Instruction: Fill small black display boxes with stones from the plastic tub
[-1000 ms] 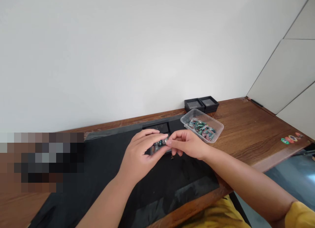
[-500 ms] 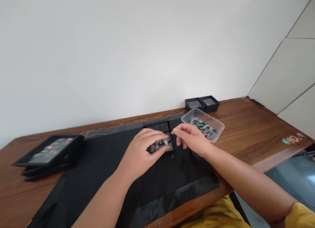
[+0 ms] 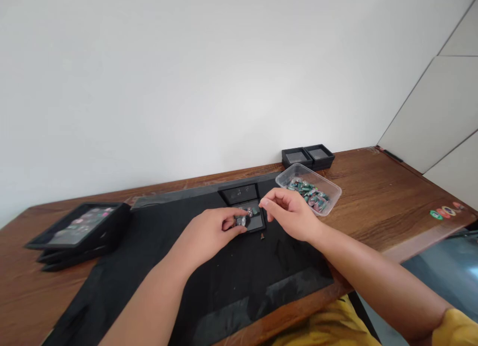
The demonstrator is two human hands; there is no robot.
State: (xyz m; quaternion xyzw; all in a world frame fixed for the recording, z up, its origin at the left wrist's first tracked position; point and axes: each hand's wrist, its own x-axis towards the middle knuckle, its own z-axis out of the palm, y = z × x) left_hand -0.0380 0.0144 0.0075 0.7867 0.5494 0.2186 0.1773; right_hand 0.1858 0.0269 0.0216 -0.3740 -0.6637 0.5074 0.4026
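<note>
Inside the open black square case [image 3: 265,222] on the black mat [image 3: 149,246], small shiny silver-and-green pieces [image 3: 256,211] look light, hard, slippery. My left grip [image 3: 209,231] arches around some; can't tell if pinched. Right [image 3: 292,214] half-curled alongside, hold unclear. I'd pinch opposite edges.

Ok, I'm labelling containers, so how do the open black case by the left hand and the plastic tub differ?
The case is black; the tub is see-through. The case shows only a few pieces; the tub holds a heap. The case looks shallower than the tub. Both are open and contain small shiny items.
</note>
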